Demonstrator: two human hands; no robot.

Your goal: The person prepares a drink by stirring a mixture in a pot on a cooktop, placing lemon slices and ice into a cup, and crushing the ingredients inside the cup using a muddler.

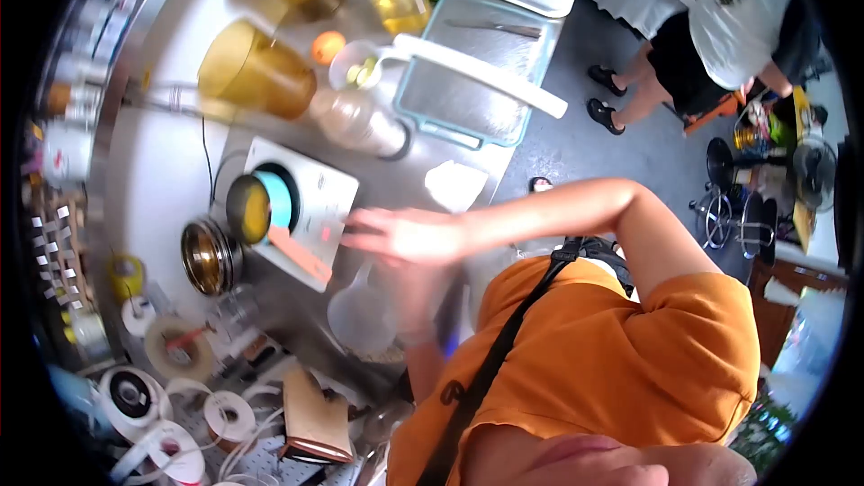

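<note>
My right hand [405, 236] reaches over the counter beside a white hot plate [328, 193], its fingers stretched out and blurred. It crosses above my left hand [418, 292], whose fingers are mostly hidden and smeared. Close to my left hand is a round translucent bowl or lid [360, 313]; contact between them is unclear. On the hot plate stands a small turquoise-sided pot [281, 201] with yellow contents visible beside it in a dark round opening. A wooden spatula [301, 255] slants across the plate's front side.
Stacked metal bowls [209, 256] stand by the hot plate. Amber containers [256, 72], a large jar [360, 121], a blue-rimmed tray [522, 130] and white paper [454, 184] lie farther along the counter. Tape rolls [180, 346] crowd the other side. Another person [711, 45] stands across the floor.
</note>
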